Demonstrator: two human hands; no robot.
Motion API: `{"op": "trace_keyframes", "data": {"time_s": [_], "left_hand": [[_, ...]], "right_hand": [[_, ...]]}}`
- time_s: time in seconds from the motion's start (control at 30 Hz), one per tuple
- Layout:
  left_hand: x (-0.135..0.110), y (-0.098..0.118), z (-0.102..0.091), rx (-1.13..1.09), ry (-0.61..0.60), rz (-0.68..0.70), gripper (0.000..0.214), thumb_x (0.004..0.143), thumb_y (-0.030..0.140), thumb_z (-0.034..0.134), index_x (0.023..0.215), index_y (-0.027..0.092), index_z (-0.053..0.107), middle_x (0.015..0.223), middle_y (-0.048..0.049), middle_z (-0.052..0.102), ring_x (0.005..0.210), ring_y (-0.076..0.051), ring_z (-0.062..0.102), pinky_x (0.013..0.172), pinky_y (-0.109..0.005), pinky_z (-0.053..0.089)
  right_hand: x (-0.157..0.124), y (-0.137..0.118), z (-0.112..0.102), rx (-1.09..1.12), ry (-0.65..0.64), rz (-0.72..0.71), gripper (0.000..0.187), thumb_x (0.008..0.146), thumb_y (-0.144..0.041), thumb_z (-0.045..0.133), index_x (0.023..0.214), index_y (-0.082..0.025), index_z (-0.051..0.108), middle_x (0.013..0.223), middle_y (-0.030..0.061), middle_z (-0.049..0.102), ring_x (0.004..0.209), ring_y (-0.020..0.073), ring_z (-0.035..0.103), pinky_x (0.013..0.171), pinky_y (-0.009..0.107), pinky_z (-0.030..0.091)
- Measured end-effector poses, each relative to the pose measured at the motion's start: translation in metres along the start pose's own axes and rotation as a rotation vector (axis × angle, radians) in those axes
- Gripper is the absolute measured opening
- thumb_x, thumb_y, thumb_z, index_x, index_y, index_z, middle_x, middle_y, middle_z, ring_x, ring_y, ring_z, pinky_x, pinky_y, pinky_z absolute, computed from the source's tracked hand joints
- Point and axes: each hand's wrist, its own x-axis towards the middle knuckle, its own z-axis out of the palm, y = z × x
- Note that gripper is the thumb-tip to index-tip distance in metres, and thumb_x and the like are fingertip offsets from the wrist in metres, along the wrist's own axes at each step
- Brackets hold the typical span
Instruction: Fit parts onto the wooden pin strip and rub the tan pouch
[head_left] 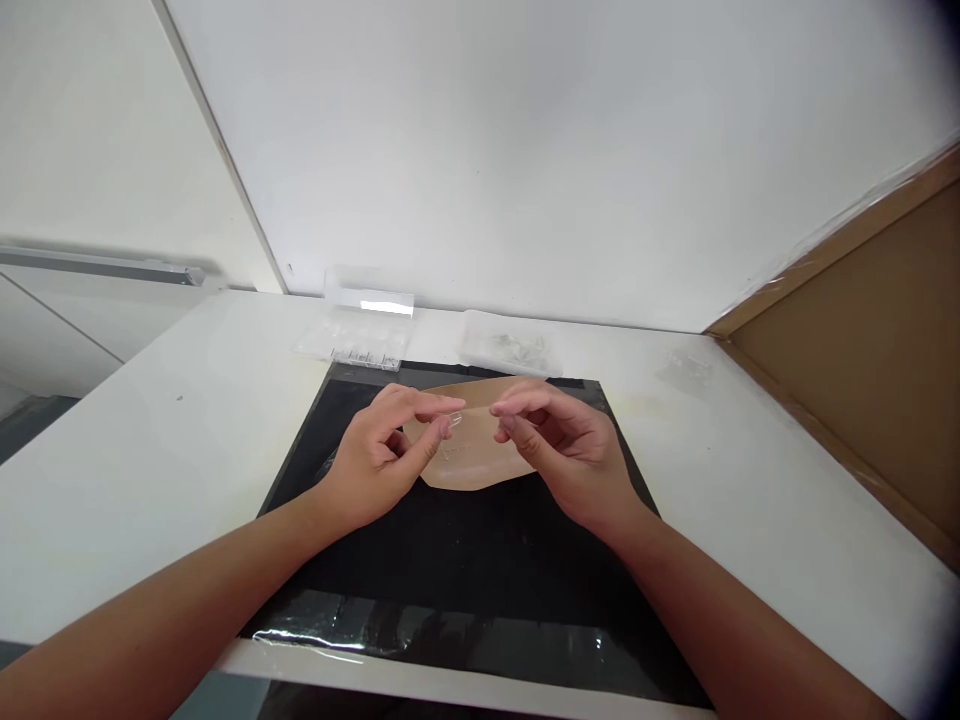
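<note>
My left hand is pinched around a small clear curved piece, which shows at the thumb tip; its exact kind is too small to tell. Opposite it, a short gap away, my right hand has thumb and forefinger drawn together. Whatever sits between those right fingertips, if anything, is too small to make out. Both hands are above a shallow tan oval dish, with a few tiny clear bits visible in it. The dish rests on a black mat.
Behind the mat stands a clear compartment box with its lid raised. To its right lies a shallow clear tray holding small clear pieces. A crumpled clear plastic piece lies on the white table. A brown panel borders the right side.
</note>
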Motion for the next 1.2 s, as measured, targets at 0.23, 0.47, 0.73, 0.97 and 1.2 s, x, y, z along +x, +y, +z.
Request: {"op": "trace_keyframes", "data": {"time_s": [0.23, 0.47, 0.73, 0.97, 1.2], "left_hand": [[0.0000, -0.0010, -0.0010, 0.004, -0.023, 0.029, 0.022, 0.097, 0.025, 0.066, 0.116, 0.028, 0.078, 0.095, -0.0054, 0.071, 0.086, -0.015, 0.063, 0.046, -0.014, 0.047], [-0.0008, 0.0034, -0.0014, -0.003, -0.062, -0.002, 0.022, 0.096, 0.028, 0.069, 0.116, 0.027, 0.078, 0.093, -0.0065, 0.069, 0.086, -0.016, 0.063, 0.045, -0.014, 0.047], [-0.0028, 0.0055, -0.0019, -0.069, -0.147, -0.084, 0.015, 0.096, 0.032, 0.070, 0.108, 0.026, 0.076, 0.100, -0.0055, 0.069, 0.084, -0.014, 0.064, 0.049, -0.014, 0.049], [-0.0014, 0.0053, -0.0025, -0.056, -0.163, -0.095, 0.012, 0.097, 0.033, 0.069, 0.104, 0.026, 0.076, 0.097, -0.0041, 0.070, 0.088, -0.015, 0.064, 0.048, -0.014, 0.045], [-0.0012, 0.0062, -0.0041, -0.026, -0.199, -0.051, 0.013, 0.102, 0.031, 0.061, 0.102, 0.023, 0.071, 0.098, -0.0046, 0.067, 0.088, -0.015, 0.062, 0.051, -0.016, 0.047]], "right_hand": [[-0.0033, 0.0019, 0.0038, -0.047, -0.022, 0.139, 0.016, 0.090, -0.034, 0.080, 0.105, -0.029, 0.078, 0.090, 0.0023, 0.078, 0.076, 0.0167, 0.073, 0.068, 0.030, 0.058], [-0.0038, 0.0036, 0.0054, -0.034, 0.008, 0.153, 0.028, 0.082, -0.034, 0.087, 0.107, -0.025, 0.077, 0.088, 0.0035, 0.078, 0.082, 0.0192, 0.074, 0.067, 0.030, 0.060], [-0.0054, 0.0089, 0.0049, -0.123, 0.042, 0.075, 0.017, 0.080, -0.035, 0.088, 0.090, -0.024, 0.079, 0.086, 0.0037, 0.079, 0.073, 0.0182, 0.072, 0.061, 0.031, 0.059], [-0.0056, 0.0039, 0.0025, -0.327, -0.023, -0.063, 0.006, 0.087, -0.029, 0.083, 0.092, -0.029, 0.079, 0.083, -0.0013, 0.077, 0.066, 0.0123, 0.063, 0.053, 0.026, 0.044], [-0.0027, 0.0006, 0.0014, -0.428, -0.099, -0.186, 0.008, 0.088, -0.027, 0.081, 0.095, -0.027, 0.077, 0.090, 0.0008, 0.074, 0.073, 0.0136, 0.061, 0.055, 0.027, 0.045]]}}
